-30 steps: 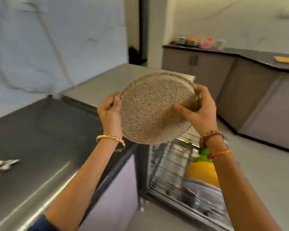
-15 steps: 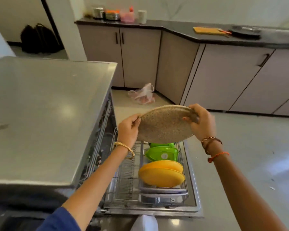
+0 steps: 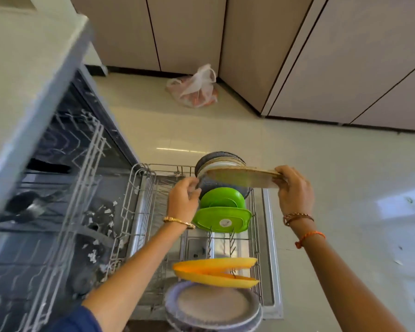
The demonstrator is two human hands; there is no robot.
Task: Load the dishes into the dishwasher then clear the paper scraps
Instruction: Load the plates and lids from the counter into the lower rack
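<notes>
Hiding stacked plates (image 3: 219, 161) behind it, speckled plate (image 3: 240, 179) sits edge-on.

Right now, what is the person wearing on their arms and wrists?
The left hand has a thin gold bangle at its wrist and a dark blue sleeve higher up. The right hand has a brown cord bracelet and an orange thread below it. No sleeve shows on that arm.

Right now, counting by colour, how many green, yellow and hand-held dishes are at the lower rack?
Green: 2, a bowl and a flat dish
Yellow: 2, an upper plate and a lower plate
Speckled plate in the right hand: 1
Total: 5
The grey stacks overlap too much to count.
</notes>
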